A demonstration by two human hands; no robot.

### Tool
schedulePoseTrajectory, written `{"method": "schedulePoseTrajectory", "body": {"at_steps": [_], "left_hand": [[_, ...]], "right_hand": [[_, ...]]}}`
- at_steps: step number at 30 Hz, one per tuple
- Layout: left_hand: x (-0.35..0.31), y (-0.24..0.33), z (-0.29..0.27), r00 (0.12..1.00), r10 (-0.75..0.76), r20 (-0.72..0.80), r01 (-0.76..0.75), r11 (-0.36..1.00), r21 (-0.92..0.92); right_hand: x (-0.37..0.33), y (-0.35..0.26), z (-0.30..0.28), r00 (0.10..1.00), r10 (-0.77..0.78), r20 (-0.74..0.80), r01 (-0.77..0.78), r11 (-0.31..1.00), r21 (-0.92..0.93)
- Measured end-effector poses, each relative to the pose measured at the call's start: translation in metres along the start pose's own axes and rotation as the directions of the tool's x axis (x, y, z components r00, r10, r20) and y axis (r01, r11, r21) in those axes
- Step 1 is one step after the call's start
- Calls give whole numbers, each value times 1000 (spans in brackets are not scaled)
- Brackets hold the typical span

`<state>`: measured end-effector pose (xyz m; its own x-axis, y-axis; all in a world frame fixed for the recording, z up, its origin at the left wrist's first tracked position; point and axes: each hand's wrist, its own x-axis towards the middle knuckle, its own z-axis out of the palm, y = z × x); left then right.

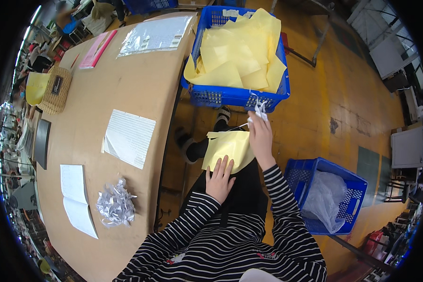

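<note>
A pale yellow folded sheet (226,145), paper or thin fabric, lies across my lap. My left hand (219,179) rests on its near part with fingers spread. Beyond its right edge, my right hand (261,137) is raised, its fingers closed around thin white strips (260,106) by the front wall of the blue crate. One narrow strip runs from those fingers toward the sheet's upper edge. The strips' exact ends are too small to make out. That blue crate (235,97) is heaped with yellow pieces (235,51) like the one on my lap.
On the table (89,122) to my left lie a pile of silvery-white strips (116,205), an open notebook (75,199), a sheet of tiny labels (130,138), a pink folder (97,50) and a woven basket (57,89). A second blue crate (355,207) at right holds clear plastic (323,197).
</note>
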<state>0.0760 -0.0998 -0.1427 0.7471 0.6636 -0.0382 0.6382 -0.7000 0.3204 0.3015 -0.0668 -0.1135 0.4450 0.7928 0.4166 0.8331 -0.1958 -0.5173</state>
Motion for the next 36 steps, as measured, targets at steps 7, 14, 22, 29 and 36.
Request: {"method": "schedulePoseTrajectory", "body": {"at_steps": [7,14,22,29,36], "left_hand": [[-8,1,3,998,47,-35,-46,999,29],[-8,3,-2,990,139,-11,-139,990,18],[-6,12,8,937,157,311,-214,964,159],[-8,11,3,966,211,151,-240,949,207],[-6,8,16,962,215,167,-240,960,143]], "right_hand": [[-19,62,-23,980,118,-163,-127,991,-44],[20,123,-91,787,308,-534,-313,946,85],[-69,6,2,775,-508,375,499,857,130],[1,53,-1,991,125,-54,-125,992,10],[-62,1,21,787,-450,422,343,888,307]]}}
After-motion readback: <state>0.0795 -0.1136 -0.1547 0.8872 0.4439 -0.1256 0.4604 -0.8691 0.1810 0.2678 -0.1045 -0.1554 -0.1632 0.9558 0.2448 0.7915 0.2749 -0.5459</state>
